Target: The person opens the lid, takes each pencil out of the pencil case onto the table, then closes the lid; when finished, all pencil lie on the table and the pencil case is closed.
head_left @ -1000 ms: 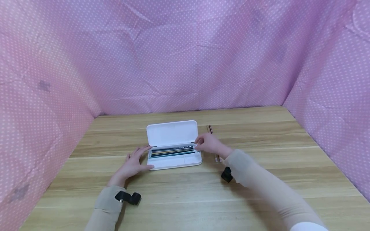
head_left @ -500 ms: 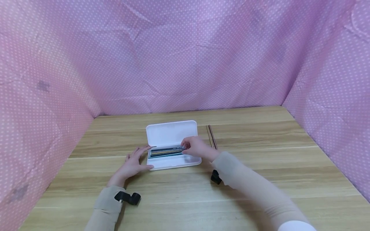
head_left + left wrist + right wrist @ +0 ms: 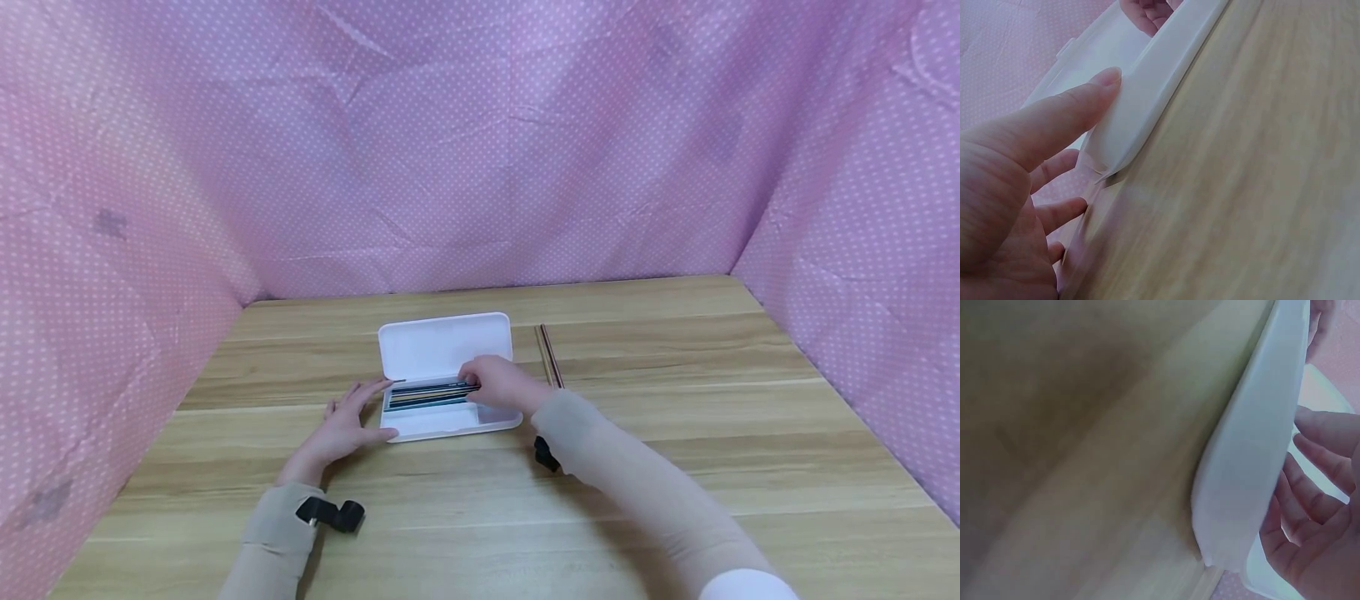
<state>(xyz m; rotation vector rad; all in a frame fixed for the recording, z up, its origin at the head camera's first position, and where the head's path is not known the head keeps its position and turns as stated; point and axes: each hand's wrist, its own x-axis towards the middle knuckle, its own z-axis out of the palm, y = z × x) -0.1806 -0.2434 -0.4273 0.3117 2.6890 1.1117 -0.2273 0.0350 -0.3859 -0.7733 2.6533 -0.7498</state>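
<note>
A white pencil case (image 3: 431, 423) lies on the table with its lid (image 3: 446, 346) raised. Several dark, gold and teal pencils (image 3: 427, 395) lie side by side in its long tray. My right hand (image 3: 498, 383) reaches in from the right, its thumb and fingers curled about the pencils; it hides their right ends. In the right wrist view its bent fingers (image 3: 1310, 494) reach over the case wall (image 3: 1241, 450), which hides the pencils. At the case's left end, my left hand (image 3: 341, 429) lies spread, thumb (image 3: 1079, 103) on the near rim and fingertips by the hinge.
Two loose pencils (image 3: 551, 357), one gold and one dark red, lie on the wooden table (image 3: 450, 508) right of the case. A pink dotted curtain (image 3: 480, 167) surrounds the back and sides. A black wrist camera (image 3: 341, 515) sits on the left forearm.
My right hand has moved left from the pencils' right ends, further over the tray, uncovering more of the two loose pencils. The left hand and the case have hardly moved.
</note>
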